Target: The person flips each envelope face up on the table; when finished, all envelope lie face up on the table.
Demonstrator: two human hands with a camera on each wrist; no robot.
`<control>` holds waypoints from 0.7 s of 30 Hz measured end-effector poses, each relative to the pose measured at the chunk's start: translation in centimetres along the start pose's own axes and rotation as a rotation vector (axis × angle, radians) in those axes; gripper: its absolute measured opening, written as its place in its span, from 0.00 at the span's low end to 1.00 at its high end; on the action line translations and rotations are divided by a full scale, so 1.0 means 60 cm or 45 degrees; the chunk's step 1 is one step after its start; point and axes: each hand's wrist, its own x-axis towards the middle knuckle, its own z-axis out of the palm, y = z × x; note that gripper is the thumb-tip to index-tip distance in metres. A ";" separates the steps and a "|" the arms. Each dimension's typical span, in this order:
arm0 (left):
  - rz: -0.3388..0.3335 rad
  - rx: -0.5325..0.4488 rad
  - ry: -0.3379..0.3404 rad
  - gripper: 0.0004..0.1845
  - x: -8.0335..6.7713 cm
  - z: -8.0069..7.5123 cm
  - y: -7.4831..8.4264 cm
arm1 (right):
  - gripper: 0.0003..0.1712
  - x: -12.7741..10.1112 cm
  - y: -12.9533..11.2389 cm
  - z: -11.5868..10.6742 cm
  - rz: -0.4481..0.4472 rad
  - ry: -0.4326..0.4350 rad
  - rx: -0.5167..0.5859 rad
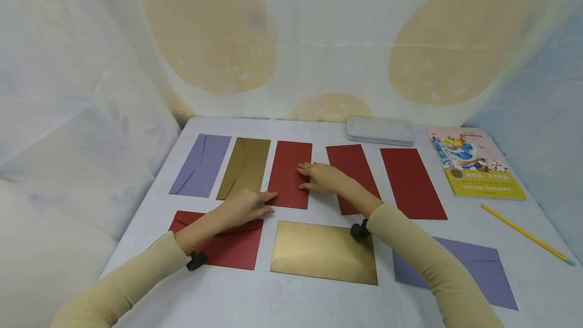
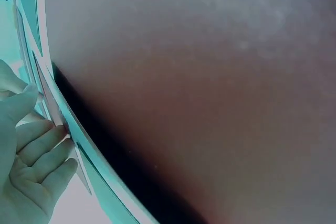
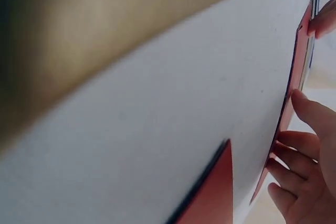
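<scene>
A red envelope (image 1: 288, 172) lies in the back row on the white table. My left hand (image 1: 246, 207) reaches to its lower left corner, thumb and forefinger extended. From the other side my right hand (image 1: 325, 178) rests its fingertips on the envelope's right edge. In the right wrist view, loosely bent fingers of the right hand (image 3: 304, 161) touch the red envelope's edge (image 3: 286, 114). The left wrist view has the left hand (image 2: 31, 166) at its left border, fingers slightly bent, in a teal tint. Beneath the left forearm is a red envelope with a flap (image 1: 232, 247).
Left of the touched envelope lie a gold envelope (image 1: 246, 166) and a purple one (image 1: 200, 166); right, two red ones (image 1: 352, 171) (image 1: 412, 181). Nearer are a gold (image 1: 323, 252) and a purple envelope (image 1: 487, 272). A white case (image 1: 380, 130), book (image 1: 475, 161) and pencil (image 1: 528, 234) lie around.
</scene>
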 end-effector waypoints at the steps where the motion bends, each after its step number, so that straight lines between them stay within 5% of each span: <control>1: -0.001 0.009 -0.012 0.24 0.002 -0.001 0.001 | 0.35 0.000 0.001 0.001 0.003 -0.003 -0.001; 9: -0.015 0.052 -0.207 0.23 0.040 -0.034 0.010 | 0.37 0.000 0.019 -0.017 0.021 -0.065 0.125; 16: -0.052 -0.009 -0.196 0.31 0.090 -0.034 0.028 | 0.35 -0.027 0.055 -0.052 0.052 0.046 0.196; 21: 0.013 -0.019 -0.205 0.35 0.138 -0.007 0.060 | 0.35 -0.056 0.104 -0.064 0.127 0.107 0.240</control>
